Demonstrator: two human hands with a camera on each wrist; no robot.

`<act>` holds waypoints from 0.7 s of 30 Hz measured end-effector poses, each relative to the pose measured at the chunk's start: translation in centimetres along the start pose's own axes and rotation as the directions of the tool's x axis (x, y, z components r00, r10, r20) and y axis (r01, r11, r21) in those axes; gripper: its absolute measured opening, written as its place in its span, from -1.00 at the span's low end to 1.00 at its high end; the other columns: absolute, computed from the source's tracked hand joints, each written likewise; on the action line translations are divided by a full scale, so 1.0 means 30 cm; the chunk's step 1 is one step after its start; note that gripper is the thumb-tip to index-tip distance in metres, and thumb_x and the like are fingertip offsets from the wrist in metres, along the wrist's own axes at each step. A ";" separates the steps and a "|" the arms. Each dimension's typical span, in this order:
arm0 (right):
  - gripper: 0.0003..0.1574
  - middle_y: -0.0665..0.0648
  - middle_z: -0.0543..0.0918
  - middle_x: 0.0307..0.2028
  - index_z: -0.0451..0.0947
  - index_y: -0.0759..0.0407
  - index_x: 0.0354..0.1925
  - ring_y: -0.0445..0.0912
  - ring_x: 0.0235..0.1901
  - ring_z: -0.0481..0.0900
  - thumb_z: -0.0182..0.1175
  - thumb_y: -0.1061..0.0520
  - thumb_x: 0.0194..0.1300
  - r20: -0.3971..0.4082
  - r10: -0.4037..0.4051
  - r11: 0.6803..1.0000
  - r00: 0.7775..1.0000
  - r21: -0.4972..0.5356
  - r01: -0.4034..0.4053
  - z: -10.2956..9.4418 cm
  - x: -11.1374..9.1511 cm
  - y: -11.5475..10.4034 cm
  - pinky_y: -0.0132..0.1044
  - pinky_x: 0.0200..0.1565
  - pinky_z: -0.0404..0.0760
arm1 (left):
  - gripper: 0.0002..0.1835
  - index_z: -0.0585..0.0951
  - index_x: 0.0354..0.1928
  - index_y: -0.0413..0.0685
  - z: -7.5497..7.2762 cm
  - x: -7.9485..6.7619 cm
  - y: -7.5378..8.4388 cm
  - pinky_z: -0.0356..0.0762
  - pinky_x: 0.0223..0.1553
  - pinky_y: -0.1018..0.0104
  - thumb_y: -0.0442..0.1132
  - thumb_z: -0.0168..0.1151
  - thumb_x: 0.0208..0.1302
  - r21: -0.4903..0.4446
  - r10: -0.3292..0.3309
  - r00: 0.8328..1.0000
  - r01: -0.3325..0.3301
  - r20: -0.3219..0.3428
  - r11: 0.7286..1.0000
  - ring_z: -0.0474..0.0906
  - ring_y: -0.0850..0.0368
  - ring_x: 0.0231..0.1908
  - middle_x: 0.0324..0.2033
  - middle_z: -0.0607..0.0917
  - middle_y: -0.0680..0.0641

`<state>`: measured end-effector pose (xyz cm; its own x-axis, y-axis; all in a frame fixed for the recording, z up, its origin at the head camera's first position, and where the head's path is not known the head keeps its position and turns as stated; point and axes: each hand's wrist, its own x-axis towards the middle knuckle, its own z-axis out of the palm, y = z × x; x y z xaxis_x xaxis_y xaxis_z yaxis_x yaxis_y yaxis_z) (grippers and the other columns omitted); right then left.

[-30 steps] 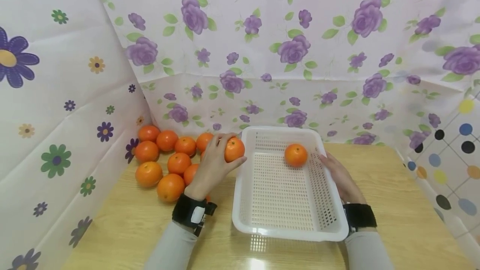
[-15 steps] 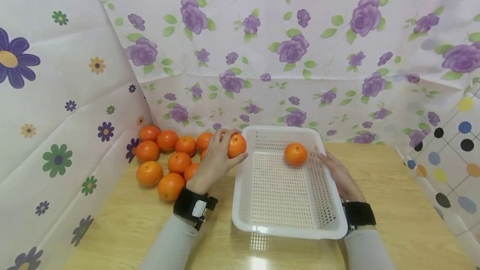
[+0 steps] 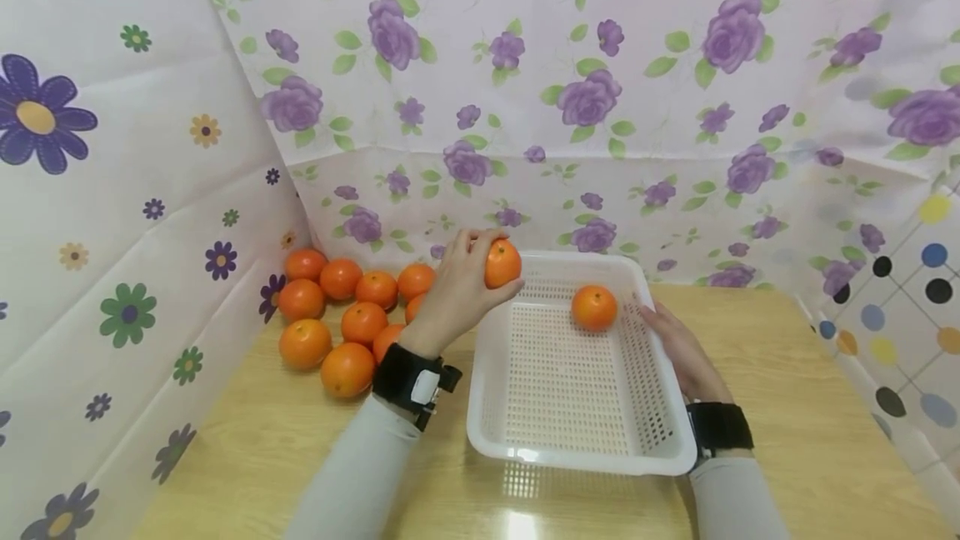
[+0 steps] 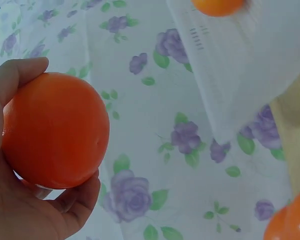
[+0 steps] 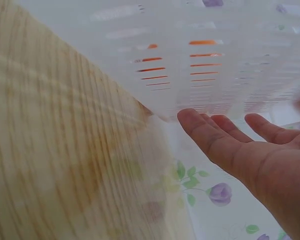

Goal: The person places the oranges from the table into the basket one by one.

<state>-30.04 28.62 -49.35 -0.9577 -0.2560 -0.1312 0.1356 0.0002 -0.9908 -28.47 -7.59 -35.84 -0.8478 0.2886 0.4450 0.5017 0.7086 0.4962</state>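
Observation:
My left hand (image 3: 467, 283) holds a mandarin orange (image 3: 502, 263) at the far left corner of the white basket (image 3: 493, 432). In the left wrist view, the fingers and thumb curl round this mandarin orange (image 4: 57, 131). Inside the basket, toward its far right, lies another mandarin orange (image 3: 594, 308). My right hand (image 3: 681, 350) holds the basket's right side near the rim. From the right wrist view, its fingers (image 5: 210, 137) lie against the perforated outer wall (image 5: 115, 45), and orange shows through the slots.
Several mandarin oranges (image 3: 363, 322) sit grouped on the wooden table (image 3: 247, 448), left of the basket. A flowered cloth (image 3: 525, 115) hangs behind the table. Patterned sheets also stand on the left (image 3: 112, 215) and right (image 3: 907, 298).
My left hand has moved right and up with the mandarin orange, from beside the basket's left rim to its far left corner. My right hand and the basket stay nearly in place.

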 end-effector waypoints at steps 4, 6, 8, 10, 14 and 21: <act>-0.12 0.49 0.25 0.44 -0.23 -0.18 0.69 0.23 0.21 0.57 -0.19 -0.35 0.64 0.007 0.000 1.000 1.000 0.006 0.000 0.002 0.001 0.001 0.25 0.05 0.64 | -0.29 0.41 0.41 0.03 -0.001 0.031 0.041 0.61 -0.04 0.00 0.01 0.47 0.31 -0.050 0.007 1.000 -0.006 0.016 0.999 0.40 -0.17 0.12 0.20 0.40 -0.20; -0.12 0.48 0.25 0.44 -0.23 -0.19 0.69 0.23 0.21 0.57 -0.18 -0.35 0.64 0.009 -0.001 1.000 1.000 0.008 0.001 0.004 0.002 0.002 0.26 0.06 0.64 | -0.30 0.41 0.41 0.03 0.000 0.041 0.055 0.61 -0.03 -0.01 -0.01 0.47 0.31 -0.067 0.012 1.000 -0.011 0.015 0.998 0.40 -0.18 0.13 0.21 0.40 -0.21; -0.11 0.48 0.25 0.44 -0.23 -0.19 0.69 0.24 0.22 0.56 -0.18 -0.35 0.64 0.006 -0.001 1.000 1.000 0.004 0.001 0.005 0.002 0.002 0.26 0.05 0.64 | -0.30 0.41 0.41 0.03 0.004 0.049 0.065 0.59 0.01 -0.01 -0.03 0.48 0.31 -0.070 0.014 1.000 -0.013 0.012 0.997 0.39 -0.19 0.15 0.21 0.40 -0.21; -0.11 0.48 0.25 0.44 -0.23 -0.19 0.69 0.24 0.22 0.56 -0.18 -0.36 0.64 0.004 -0.001 1.000 1.000 0.000 0.001 0.006 0.003 0.001 0.26 0.05 0.64 | -0.30 0.42 0.41 0.02 0.008 0.057 0.071 0.57 0.04 -0.01 -0.05 0.48 0.29 -0.067 0.009 1.000 -0.008 0.011 0.998 0.38 -0.19 0.17 0.22 0.39 -0.21; -0.11 0.48 0.24 0.45 -0.24 -0.20 0.69 0.26 0.23 0.55 -0.18 -0.36 0.64 0.007 -0.003 1.000 1.000 -0.007 0.003 0.004 0.004 -0.002 0.27 0.05 0.64 | -0.32 0.44 0.37 0.05 0.026 0.078 0.077 0.46 0.11 -0.02 -0.10 0.48 0.24 -0.043 -0.008 1.000 0.009 0.018 0.999 0.35 -0.21 0.20 0.26 0.38 -0.20; -0.12 0.49 0.26 0.43 -0.22 -0.19 0.69 0.25 0.21 0.57 -0.19 -0.34 0.65 0.003 -0.011 1.000 1.000 -0.003 0.011 0.007 -0.001 0.001 0.27 0.04 0.64 | -0.33 0.45 0.34 0.07 0.070 0.113 0.081 0.26 0.22 -0.06 -0.13 0.47 0.19 -0.020 -0.017 0.999 0.018 0.036 1.000 0.30 -0.21 0.23 0.27 0.35 -0.19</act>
<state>-29.97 28.44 -49.38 -0.9584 -0.2588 -0.1206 0.1246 0.0008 -0.9922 -30.49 -3.53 -34.70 -0.8620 0.2992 0.4092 0.4895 0.7010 0.5187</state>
